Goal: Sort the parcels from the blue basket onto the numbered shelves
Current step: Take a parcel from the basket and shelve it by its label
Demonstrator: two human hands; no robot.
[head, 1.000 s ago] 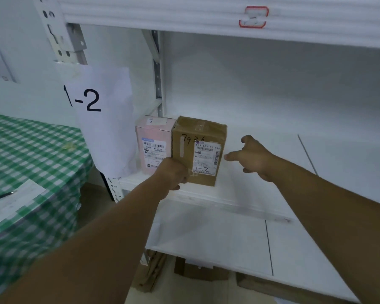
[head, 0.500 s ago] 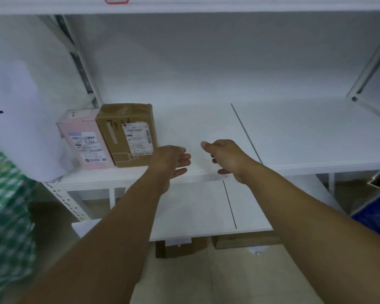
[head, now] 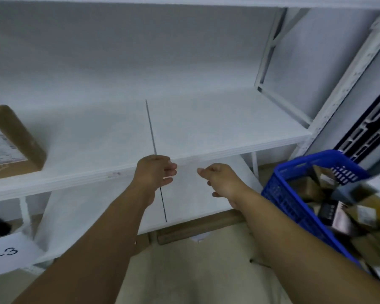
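Note:
A brown cardboard parcel (head: 10, 142) with a white label stands at the far left of the white shelf (head: 217, 130). My left hand (head: 155, 172) and my right hand (head: 223, 181) hover side by side in front of the shelf's front edge, fingers loosely curled, holding nothing. The blue basket (head: 294, 194) sits at the right, filled with several brown and dark parcels (head: 347, 207). It lies just right of my right forearm.
A lower white shelf (head: 97, 213) runs beneath, with a paper sign reading "-3" (head: 8, 253) at its left end. A white upright post (head: 347, 82) stands at the right. Brown cardboard (head: 198, 227) lies on the floor under the lower shelf.
My view has swung right: the parcels on the shelf slid toward the left edge and the blue basket came into view. Both hands have drawn back from the brown parcel, empty.

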